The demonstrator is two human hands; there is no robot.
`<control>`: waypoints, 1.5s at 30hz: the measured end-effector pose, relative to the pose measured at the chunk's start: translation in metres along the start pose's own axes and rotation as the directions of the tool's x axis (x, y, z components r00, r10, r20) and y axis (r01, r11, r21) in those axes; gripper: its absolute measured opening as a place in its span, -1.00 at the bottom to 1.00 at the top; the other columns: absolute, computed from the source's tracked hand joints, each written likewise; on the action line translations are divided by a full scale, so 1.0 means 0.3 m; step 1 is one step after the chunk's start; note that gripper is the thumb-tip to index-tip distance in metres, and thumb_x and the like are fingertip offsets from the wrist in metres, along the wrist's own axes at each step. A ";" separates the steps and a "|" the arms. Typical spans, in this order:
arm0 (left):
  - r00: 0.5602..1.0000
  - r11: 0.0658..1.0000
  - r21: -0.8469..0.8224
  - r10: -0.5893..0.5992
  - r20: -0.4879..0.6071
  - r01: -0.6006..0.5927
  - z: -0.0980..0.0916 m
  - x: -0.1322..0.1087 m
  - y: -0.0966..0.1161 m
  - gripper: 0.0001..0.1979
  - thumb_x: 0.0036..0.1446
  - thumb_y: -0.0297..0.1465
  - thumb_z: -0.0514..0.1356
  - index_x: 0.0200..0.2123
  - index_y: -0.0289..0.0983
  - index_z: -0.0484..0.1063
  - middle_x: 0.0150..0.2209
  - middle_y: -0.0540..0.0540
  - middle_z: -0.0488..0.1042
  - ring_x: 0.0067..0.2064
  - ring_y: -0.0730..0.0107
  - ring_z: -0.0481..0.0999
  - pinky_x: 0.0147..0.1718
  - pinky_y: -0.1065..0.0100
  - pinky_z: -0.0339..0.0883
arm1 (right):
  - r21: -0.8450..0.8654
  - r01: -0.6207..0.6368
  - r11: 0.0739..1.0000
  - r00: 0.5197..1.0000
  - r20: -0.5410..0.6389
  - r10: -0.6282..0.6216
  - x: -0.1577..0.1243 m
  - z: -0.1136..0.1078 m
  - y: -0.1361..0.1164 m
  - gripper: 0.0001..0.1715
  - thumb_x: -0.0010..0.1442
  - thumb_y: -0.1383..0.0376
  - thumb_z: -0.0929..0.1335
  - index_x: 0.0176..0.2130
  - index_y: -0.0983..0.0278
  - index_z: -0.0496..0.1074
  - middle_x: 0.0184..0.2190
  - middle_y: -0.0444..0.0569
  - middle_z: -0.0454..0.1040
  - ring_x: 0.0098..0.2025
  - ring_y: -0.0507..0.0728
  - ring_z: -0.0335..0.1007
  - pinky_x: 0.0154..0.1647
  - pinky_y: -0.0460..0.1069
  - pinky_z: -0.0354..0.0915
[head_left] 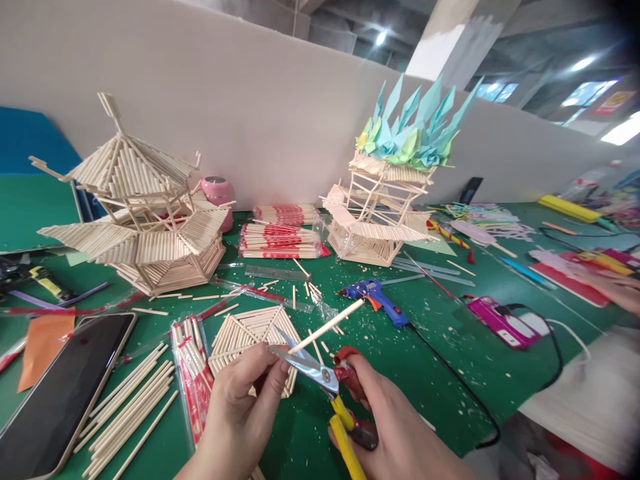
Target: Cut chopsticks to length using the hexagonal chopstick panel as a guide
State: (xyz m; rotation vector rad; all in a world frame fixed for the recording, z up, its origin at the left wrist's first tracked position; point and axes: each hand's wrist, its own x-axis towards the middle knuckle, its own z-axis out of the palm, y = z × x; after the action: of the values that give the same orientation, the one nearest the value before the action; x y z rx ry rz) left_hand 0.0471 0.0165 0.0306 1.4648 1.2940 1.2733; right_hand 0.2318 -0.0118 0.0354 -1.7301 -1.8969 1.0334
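My left hand (250,400) is closed in a pinch near one end of a thin wooden stick (330,325), which points up to the right. My right hand (385,407) grips a pair of scissors (327,379) with red and yellow handles. The scissors' blades are apart, with the stick lying between them near my left fingertips. Just behind my hands lies a flat polygonal panel of sticks (255,319), partly covered by my left hand. Loose sticks (133,407) and an opened pack of sticks in red-and-clear wrapping (193,380) lie to the left.
Two stick-built pavilions (145,247) stand at the back, the right one topped with blue-green paper leaves (420,127). A blue glue gun (375,297) with a black cord lies right of centre. A phone (65,393) is at left. Another person's hand (610,277) shows at far right.
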 end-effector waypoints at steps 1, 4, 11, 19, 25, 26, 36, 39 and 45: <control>1.000 0.999 0.024 0.029 -0.005 -0.029 -0.001 0.000 0.002 -0.84 0.04 -0.40 0.14 -0.54 -0.22 0.46 -0.59 -0.04 0.42 -0.52 0.38 0.35 -0.58 0.42 0.12 | 0.025 0.009 1.000 1.000 -0.005 -0.009 -0.001 0.007 0.005 -0.56 -0.08 0.30 0.33 -0.13 0.26 0.25 -0.21 0.12 0.45 -0.16 0.22 0.43 -0.32 -0.06 0.43; 0.990 0.988 0.071 0.138 -0.024 -0.136 -0.007 0.003 0.008 -0.83 0.03 -0.47 0.13 -0.56 -0.21 0.45 -0.63 -0.01 0.37 -0.54 0.40 0.35 -0.56 0.43 0.15 | 0.090 0.028 0.996 0.999 -0.020 -0.027 -0.002 0.026 0.015 -0.51 -0.12 0.31 0.33 -0.12 0.26 0.24 -0.22 0.11 0.46 -0.17 0.21 0.44 -0.34 -0.08 0.43; 0.979 0.980 0.110 0.175 -0.107 -0.164 0.000 0.000 0.020 -0.85 -0.06 -0.54 0.17 -0.49 -0.19 0.49 -0.56 -0.04 0.47 -0.54 0.39 0.40 -0.53 0.44 0.21 | 0.233 -0.068 0.970 0.996 0.066 0.054 0.005 0.045 -0.012 -0.51 -0.08 0.34 0.34 -0.10 0.30 0.21 -0.23 0.08 0.45 -0.25 0.13 0.44 -0.36 -0.12 0.41; 0.976 0.992 -0.067 -0.095 0.195 0.110 -0.039 0.031 0.031 -0.82 0.00 -0.34 0.17 -0.59 -0.24 0.46 -0.64 -0.02 0.35 -0.58 0.43 0.26 -0.61 0.45 0.11 | 0.166 -0.038 0.985 0.998 -0.041 0.046 -0.022 0.031 -0.004 -0.46 -0.09 0.30 0.35 -0.06 0.25 0.22 -0.18 0.09 0.44 -0.16 0.19 0.42 -0.25 -0.03 0.42; 0.924 0.954 -0.157 -0.192 0.331 0.255 -0.045 0.041 0.019 -0.77 0.02 -0.28 0.16 -0.59 -0.27 0.42 -0.62 -0.01 0.31 -0.55 0.44 0.26 -0.58 0.46 0.15 | 0.188 0.026 0.982 1.000 -0.017 -0.023 -0.022 0.040 0.029 -0.45 -0.04 0.32 0.34 -0.01 0.27 0.21 -0.16 0.13 0.44 -0.12 0.22 0.42 -0.26 -0.06 0.41; 0.940 0.964 -0.140 -0.176 0.294 0.225 -0.038 0.035 0.013 -0.78 0.03 -0.29 0.16 -0.57 -0.27 0.42 -0.60 -0.02 0.34 -0.53 0.43 0.28 -0.56 0.46 0.16 | 0.206 0.031 0.978 1.000 -0.008 -0.030 -0.020 0.042 0.023 -0.46 -0.03 0.33 0.34 -0.02 0.28 0.20 -0.18 0.11 0.45 -0.15 0.20 0.43 -0.27 -0.07 0.41; 0.883 0.899 -0.231 -0.268 0.385 0.373 -0.059 0.054 0.027 -0.78 -0.04 -0.26 0.22 -0.57 -0.29 0.46 -0.63 0.01 0.29 -0.56 0.49 0.18 -0.60 0.48 0.06 | 0.175 -0.014 0.984 1.000 0.010 0.013 -0.028 0.045 0.015 -0.41 -0.08 0.36 0.34 -0.02 0.27 0.17 -0.25 0.02 0.43 -0.23 0.13 0.42 -0.31 -0.10 0.38; 0.857 0.874 -0.248 -0.290 0.425 0.419 -0.056 0.053 0.024 -0.77 -0.03 -0.25 0.22 -0.56 -0.30 0.46 -0.63 0.02 0.28 -0.57 0.52 0.17 -0.60 0.49 0.03 | 0.199 0.013 0.980 0.999 0.030 -0.020 -0.021 0.044 0.006 -0.59 -0.10 0.40 0.33 -0.18 0.26 0.23 -0.38 -0.06 0.43 -0.35 0.09 0.41 -0.41 -0.15 0.35; 0.983 0.993 -0.037 -0.101 0.154 0.108 -0.033 0.027 0.006 -0.85 -0.02 -0.36 0.19 -0.58 -0.25 0.45 -0.62 -0.01 0.34 -0.55 0.43 0.27 -0.57 0.45 0.12 | 0.292 -0.050 0.955 0.996 0.087 0.025 -0.011 0.049 -0.021 -0.54 -0.06 0.39 0.33 -0.13 0.24 0.16 -0.30 -0.06 0.42 -0.28 0.07 0.40 -0.41 -0.17 0.35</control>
State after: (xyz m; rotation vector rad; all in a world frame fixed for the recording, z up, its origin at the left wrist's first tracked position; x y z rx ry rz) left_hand 0.0377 0.0237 0.0357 1.4145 1.2165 1.0945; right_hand 0.2176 -0.0187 0.0309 -1.5788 -1.6607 1.3442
